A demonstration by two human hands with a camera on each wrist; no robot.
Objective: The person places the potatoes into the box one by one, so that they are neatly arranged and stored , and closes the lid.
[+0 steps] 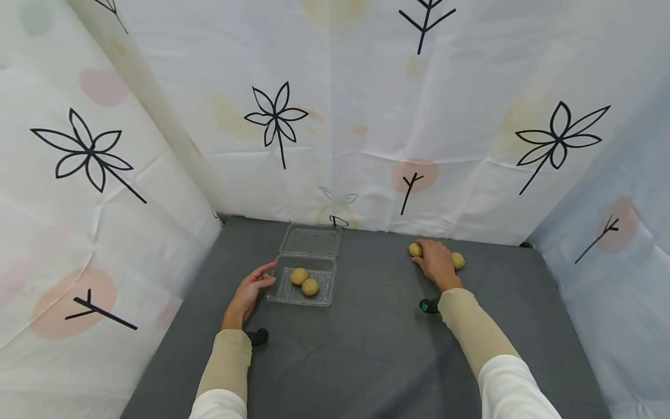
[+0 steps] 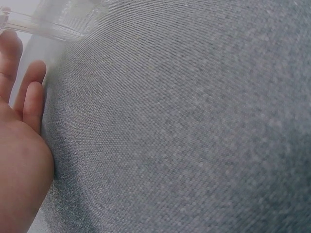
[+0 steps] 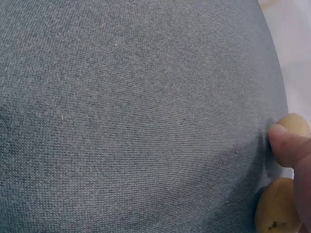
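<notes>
A hinged clear plastic container [image 1: 328,298] lies on the table with its lid [image 1: 314,240] folded back toward the wall. Two potatoes [image 1: 299,276] sit inside it. My left hand [image 1: 248,294] is at the container's left side, fingers loosely extended, the fingertips [image 2: 9,41] right at its rim in the left wrist view. At the table's far right, my right hand [image 1: 438,265] holds a potato [image 1: 416,249], with the thumb [image 3: 286,145] against it in the right wrist view. Another potato [image 1: 458,260] lies just right of that hand.
The dark grey cloth-covered table [image 1: 361,349] runs back to a patterned white curtain [image 1: 361,116]. Similar curtains hang on the left [image 1: 52,233] and right [image 1: 628,233]. Black wrist mounts [image 1: 429,305] sit below both wrists.
</notes>
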